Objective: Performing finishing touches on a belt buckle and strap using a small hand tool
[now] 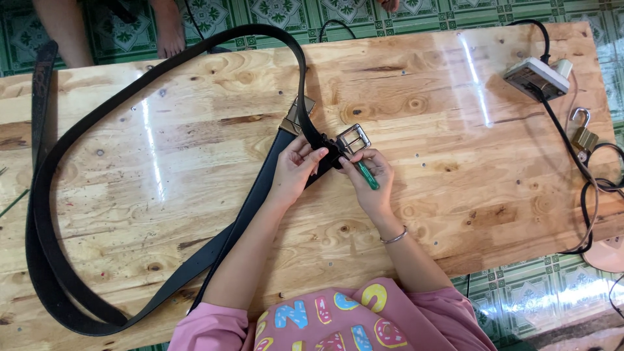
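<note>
A wide wooden counter (pixel 422 78) of knotty, glossy planks fills most of the view, standing on a floor of green patterned tiles (pixel 273 10). Across its left half lies a long black belt (pixel 39 260), looped in a big oval: the strap runs up the left side, arcs over the top edge of the counter, comes down to the middle, and a second run lies diagonally from the lower left up to the same spot. A second dark strap (pixel 42 97) lies along the far left edge.

At the middle, where the belt's ends meet, sits a square silver buckle (pixel 354 138), just beside a brass-coloured clasp (pixel 296 117) that rests on the strap a little up and to the left.

The person wears a pink top with coloured ring shapes printed on it. The left hand (pixel 296 169) has its grip closed on the black belt end right by the buckle, thumb and fingers pinching the strap flat against the counter. The right hand (pixel 370 175), with a thin bangle (pixel 394 237) at the wrist, has its grip clamped on a small green-handled tool (pixel 368 177), whose tip points up into the belt end beside the buckle; the tip itself is hidden by the fingers.

At the far right stand a white power strip (pixel 536 78) with a black cord (pixel 588 195) trailing down the counter edge, and near it a small brass padlock (pixel 583 133). Another person's bare legs (pixel 169 29) show at the top left, beyond the counter.
</note>
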